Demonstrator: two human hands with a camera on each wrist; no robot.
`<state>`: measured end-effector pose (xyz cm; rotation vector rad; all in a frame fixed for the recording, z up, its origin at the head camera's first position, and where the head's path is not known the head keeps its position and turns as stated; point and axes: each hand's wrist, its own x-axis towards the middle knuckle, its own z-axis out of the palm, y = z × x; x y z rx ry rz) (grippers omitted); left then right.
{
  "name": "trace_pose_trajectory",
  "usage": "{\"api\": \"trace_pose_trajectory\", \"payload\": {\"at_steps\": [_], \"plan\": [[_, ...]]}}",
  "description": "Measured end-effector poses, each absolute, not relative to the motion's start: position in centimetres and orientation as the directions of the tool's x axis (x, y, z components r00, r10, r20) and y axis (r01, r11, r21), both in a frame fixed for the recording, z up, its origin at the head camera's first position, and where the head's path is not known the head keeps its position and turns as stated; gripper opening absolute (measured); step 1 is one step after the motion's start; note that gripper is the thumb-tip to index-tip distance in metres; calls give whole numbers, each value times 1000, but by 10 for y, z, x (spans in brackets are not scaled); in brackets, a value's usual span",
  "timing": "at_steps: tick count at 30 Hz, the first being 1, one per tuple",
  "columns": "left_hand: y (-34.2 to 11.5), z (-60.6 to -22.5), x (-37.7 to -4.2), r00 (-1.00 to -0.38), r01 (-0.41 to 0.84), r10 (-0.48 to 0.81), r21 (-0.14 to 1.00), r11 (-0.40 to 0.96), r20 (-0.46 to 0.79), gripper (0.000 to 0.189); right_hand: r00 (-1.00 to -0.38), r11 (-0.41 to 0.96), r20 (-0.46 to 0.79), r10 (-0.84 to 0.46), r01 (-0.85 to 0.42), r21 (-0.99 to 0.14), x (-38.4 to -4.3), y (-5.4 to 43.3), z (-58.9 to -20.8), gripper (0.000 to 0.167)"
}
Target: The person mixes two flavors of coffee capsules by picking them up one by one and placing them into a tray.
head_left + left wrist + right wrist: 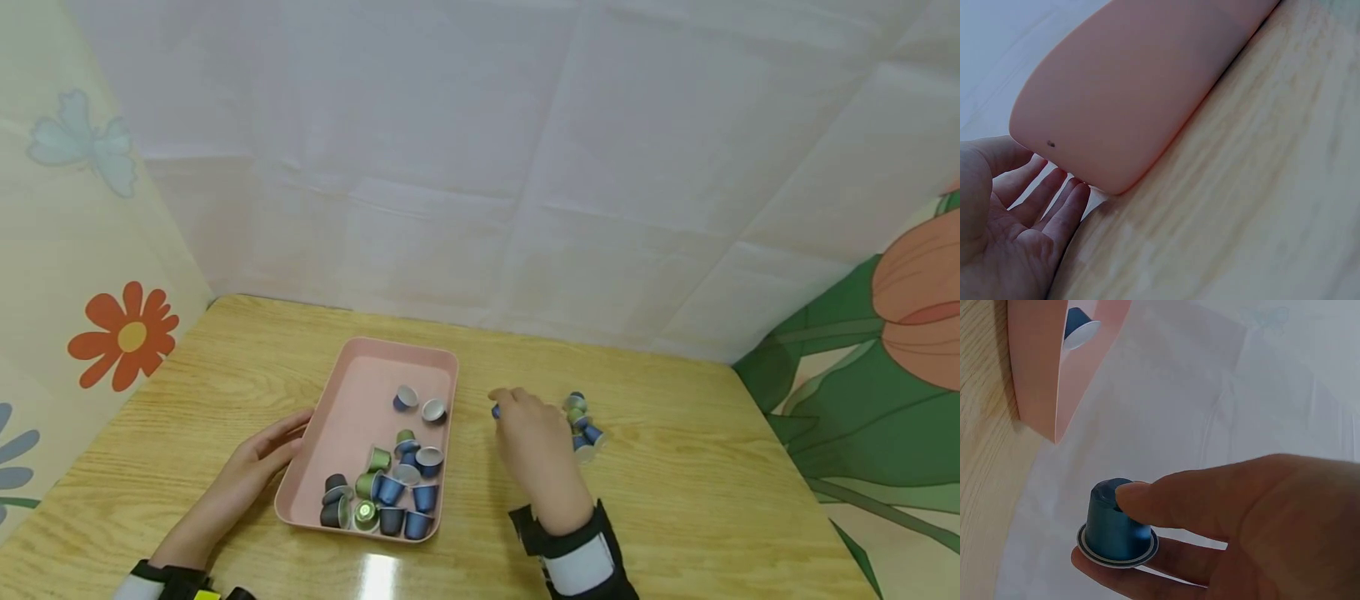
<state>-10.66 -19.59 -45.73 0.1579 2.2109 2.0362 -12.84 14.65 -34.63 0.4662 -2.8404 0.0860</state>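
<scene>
My right hand pinches a blue coffee capsule between thumb and fingers. In the right wrist view its wide rim faces down onto the fingers, with the thumb on the narrow end. This hand hovers between the pink tray and a small group of capsules on the table. At the tray's left side, my left hand touches the edge with fingers extended; the left wrist view shows the fingertips against the tray's outer wall. Blue, green and dark capsules lie in the tray, mostly at its near end.
Several blue and green capsules lie in a loose line just right of my right hand. The wooden table meets a white cloth backdrop behind. Printed panels with flowers stand at the left and right.
</scene>
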Motion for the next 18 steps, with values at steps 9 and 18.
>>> {"api": "trace_pose_trajectory", "payload": {"at_steps": [9, 18], "plan": [[-196, -457, -107, -989, -28, 144, 994, 104, -43, 56, -880, 916, 262, -396, -400, 41, -120, 137, -346, 31], [-196, -458, -107, -986, -17, 163, 996, 82, -31, 56, -860, 861, 100, -501, -507, -46, -111, 128, -339, 30]]}}
